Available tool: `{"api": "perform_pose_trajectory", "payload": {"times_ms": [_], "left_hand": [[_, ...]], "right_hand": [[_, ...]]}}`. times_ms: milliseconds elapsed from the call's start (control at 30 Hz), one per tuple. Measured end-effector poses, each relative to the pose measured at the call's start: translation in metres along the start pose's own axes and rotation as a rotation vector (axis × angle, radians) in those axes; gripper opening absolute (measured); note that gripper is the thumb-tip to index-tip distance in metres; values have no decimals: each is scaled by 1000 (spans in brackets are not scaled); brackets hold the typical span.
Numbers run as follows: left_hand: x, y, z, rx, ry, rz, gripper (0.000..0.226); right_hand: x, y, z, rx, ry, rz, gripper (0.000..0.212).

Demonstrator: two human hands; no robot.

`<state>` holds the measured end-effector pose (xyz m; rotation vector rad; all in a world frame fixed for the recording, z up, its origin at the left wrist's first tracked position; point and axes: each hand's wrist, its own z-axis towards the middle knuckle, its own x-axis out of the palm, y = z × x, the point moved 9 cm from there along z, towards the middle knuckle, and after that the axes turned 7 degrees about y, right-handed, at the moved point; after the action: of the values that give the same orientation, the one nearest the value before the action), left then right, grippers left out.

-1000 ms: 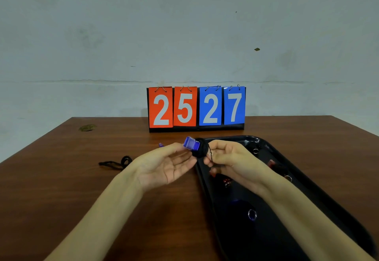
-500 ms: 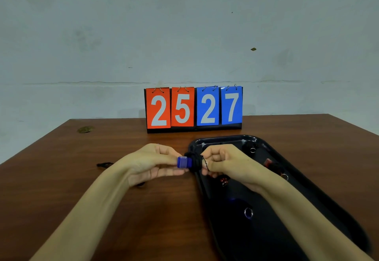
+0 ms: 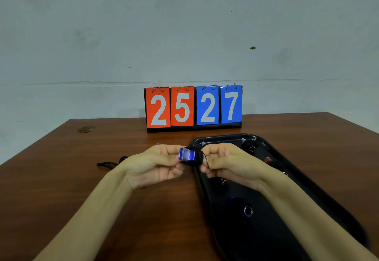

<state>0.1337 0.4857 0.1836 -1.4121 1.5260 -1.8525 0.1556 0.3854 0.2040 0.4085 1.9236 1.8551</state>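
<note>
Between both hands, above the table near the tray's left edge, is a small object with a translucent blue block point(image 3: 186, 154) at its left end and a round black part point(image 3: 195, 158) at its right. My left hand point(image 3: 156, 164) pinches the blue end with curled fingers. My right hand point(image 3: 227, 163) grips the black part, and a thin black thread hangs by its fingers. The rest of the object is hidden by my fingers.
A black tray point(image 3: 307, 180) lies on the right of the brown table point(image 3: 61, 178), holding several small dark pieces and metal rings point(image 3: 248, 211). A black cord point(image 3: 108, 164) lies left of my left wrist. A scoreboard reading 2527 point(image 3: 193, 107) stands at the table's back.
My left hand, open with its palm up a second ago, has closed its fingers onto the blue end. The object has dropped slightly and turned so the blue block faces left.
</note>
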Motion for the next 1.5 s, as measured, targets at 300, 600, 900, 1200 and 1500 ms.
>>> {"api": "perform_pose_trajectory", "payload": {"times_ms": [300, 600, 900, 1200, 1500], "left_hand": [[-13, -19, -6, 18, -429, 842, 24], [11, -45, -11, 378, -505, 834, 11], [-4, -32, -9, 307, -395, 374, 18], [-3, -26, -3, 354, -328, 276, 23], [2, -11, 9, 379, -135, -120, 69]], "right_hand": [[-18, -19, 0, 131, -161, -79, 21], [-16, -15, 0, 112, -80, 192, 35], [-24, -6, -2, 50, -163, 88, 33], [-15, -11, 0, 73, -80, 256, 30], [3, -14, 3, 85, 80, 568, 23]]}}
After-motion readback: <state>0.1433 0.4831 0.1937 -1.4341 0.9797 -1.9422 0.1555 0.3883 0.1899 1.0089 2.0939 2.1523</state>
